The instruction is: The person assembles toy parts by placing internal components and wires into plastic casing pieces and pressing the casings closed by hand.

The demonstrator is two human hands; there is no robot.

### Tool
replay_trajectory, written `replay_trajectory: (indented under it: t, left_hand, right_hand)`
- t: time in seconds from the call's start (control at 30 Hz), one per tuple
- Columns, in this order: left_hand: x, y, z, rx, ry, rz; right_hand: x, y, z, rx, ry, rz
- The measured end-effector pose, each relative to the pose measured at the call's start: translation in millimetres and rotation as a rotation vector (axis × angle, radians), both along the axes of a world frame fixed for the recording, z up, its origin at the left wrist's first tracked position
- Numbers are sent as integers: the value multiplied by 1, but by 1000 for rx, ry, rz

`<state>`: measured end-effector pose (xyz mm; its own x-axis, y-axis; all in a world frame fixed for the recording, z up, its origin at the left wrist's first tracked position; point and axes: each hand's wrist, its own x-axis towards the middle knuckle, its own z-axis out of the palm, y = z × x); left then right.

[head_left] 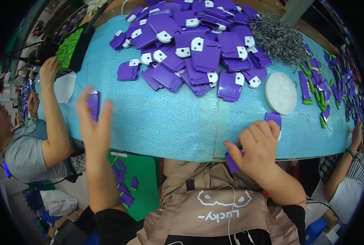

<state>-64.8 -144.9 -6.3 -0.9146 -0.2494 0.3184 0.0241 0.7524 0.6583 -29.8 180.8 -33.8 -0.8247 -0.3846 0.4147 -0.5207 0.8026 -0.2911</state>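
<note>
My left hand [94, 126], blurred at the fingertips, is raised over the left side of the table with fingers apart and nothing in it. Just behind it lies a purple plastic part [93, 102]. At the front edge, my right hand [256, 141] is closed on a purple plastic piece [232, 161], mostly hidden under the thumb and palm. Another purple piece [273, 118] shows beyond the knuckles, partly covered. A large heap of purple plastic casings [206, 55] with white corner pieces fills the far middle.
A round white dish [281, 93] stands right, before a pile of grey small parts [278, 36]. Purple and green pieces [319, 87] lie farther right. A black bin holds bright green parts [69, 47] at left. A green container [137, 183] sits below the table edge. Co-workers flank both sides.
</note>
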Motion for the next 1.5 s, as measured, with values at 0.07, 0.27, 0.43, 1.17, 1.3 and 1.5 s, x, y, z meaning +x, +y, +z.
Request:
replay_trajectory:
  t: [0.07, 0.27, 0.43, 1.17, 1.3, 1.5]
  left_hand:
    - [27, 52, -2, 122, -60, -433]
    - [70, 169, -17, 316, 147, -783]
    - [60, 172, -13, 140, 159, -734]
    - [59, 149, -15, 1548, -634, -460]
    - [66, 136, -5, 1722, -510, -407]
    - [73, 140, 2, 1626, -542, -377]
  right_hand:
    - [-3, 1, 1, -23, 22, 29]
    - [-3, -5, 25, -697, -288, 33]
    - [4, -4, 26, -1235, -768, -66]
    - [-7, 10, 34, -515, -217, -53]
    - [-53, 106, 18, -181, 207, -455]
    - [4, 153, 1, 98, 2, -681]
